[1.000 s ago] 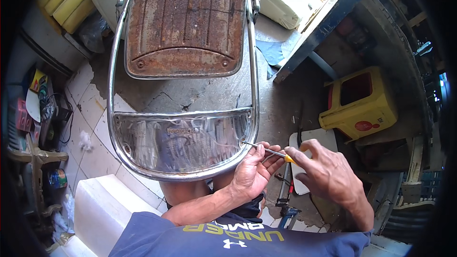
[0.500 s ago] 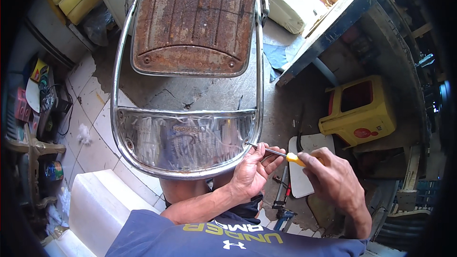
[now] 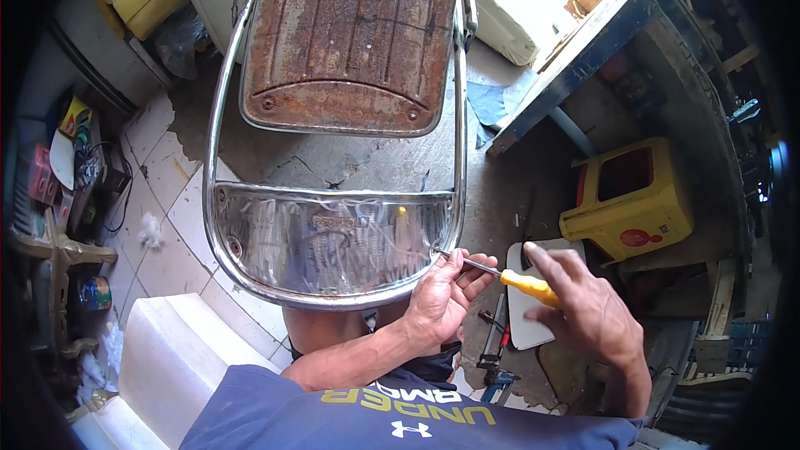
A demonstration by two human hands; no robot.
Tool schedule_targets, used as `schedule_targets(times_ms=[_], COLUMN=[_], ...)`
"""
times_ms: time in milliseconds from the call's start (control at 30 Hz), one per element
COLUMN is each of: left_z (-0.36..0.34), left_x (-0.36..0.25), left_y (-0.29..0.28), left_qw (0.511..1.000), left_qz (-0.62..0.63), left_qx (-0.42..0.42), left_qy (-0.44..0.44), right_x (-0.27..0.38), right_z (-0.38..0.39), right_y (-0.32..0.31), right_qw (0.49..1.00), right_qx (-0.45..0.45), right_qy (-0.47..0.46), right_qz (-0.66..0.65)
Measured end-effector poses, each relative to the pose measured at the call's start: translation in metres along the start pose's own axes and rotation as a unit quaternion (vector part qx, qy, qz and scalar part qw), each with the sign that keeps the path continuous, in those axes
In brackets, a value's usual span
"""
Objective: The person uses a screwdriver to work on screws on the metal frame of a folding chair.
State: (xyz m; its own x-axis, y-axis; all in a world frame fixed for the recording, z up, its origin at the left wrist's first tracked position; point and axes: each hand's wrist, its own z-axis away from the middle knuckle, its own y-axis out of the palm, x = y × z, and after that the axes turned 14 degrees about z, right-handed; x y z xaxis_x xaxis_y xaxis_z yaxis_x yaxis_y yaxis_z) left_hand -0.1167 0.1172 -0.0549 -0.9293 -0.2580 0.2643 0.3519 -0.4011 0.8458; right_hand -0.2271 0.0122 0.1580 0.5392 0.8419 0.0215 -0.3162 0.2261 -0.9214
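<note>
A chrome folding-chair frame (image 3: pixel 210 133) stands tilted in front of me, with a rusty metal seat plate (image 3: pixel 350 42) at its far part and a shiny curved metal panel (image 3: pixel 333 237) across its near end. My left hand (image 3: pixel 442 296) pinches the thin shaft of a yellow-handled screwdriver (image 3: pixel 527 285) close to the panel's right corner. The shaft's tip meets a screw spot there, partly hidden by my fingers. My right hand (image 3: pixel 587 304) is at the handle with its fingers spread and lifted away from the grip, thumb below it.
To the right are a yellow plastic stool (image 3: pixel 625 192) on its side and a wooden workbench (image 3: pixel 575 58). A clamp (image 3: pixel 498 358) and a white board (image 3: pixel 533 329) lie on the floor by my right arm. A cream cushioned block (image 3: pixel 179 350) sits at left.
My right hand's fingers have opened off the screwdriver handle, showing more of it. My left hand stays on the shaft. The chair frame has shifted slightly right in view.
</note>
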Motion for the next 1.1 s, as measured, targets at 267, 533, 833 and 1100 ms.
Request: schedule_targets(times_ms=[267,533,833,1100], left_z=[-0.004,0.0,0.004,0.008], left_x=[-0.002,-0.001,-0.001,0.001], left_y=[0.0,0.006,0.009,0.009], left_qw=[1.0,0.998,0.999,0.998], left_qz=[-0.006,-0.019,-0.013,-0.021], left_qx=[-0.021,-0.052,-0.05,-0.063], left_qy=[0.009,0.035,0.013,0.007], right_x=[-0.007,-0.006,-0.004,0.0], right_z=[-0.001,0.004,0.008,0.009], right_y=[0.02,0.032,0.028,0.027], right_qw=[0.997,0.995,0.993,0.993], right_qx=[-0.07,-0.095,-0.109,-0.092], right_qy=[-0.021,0.008,-0.02,-0.018], right_qz=[0.035,0.012,0.048,0.07])
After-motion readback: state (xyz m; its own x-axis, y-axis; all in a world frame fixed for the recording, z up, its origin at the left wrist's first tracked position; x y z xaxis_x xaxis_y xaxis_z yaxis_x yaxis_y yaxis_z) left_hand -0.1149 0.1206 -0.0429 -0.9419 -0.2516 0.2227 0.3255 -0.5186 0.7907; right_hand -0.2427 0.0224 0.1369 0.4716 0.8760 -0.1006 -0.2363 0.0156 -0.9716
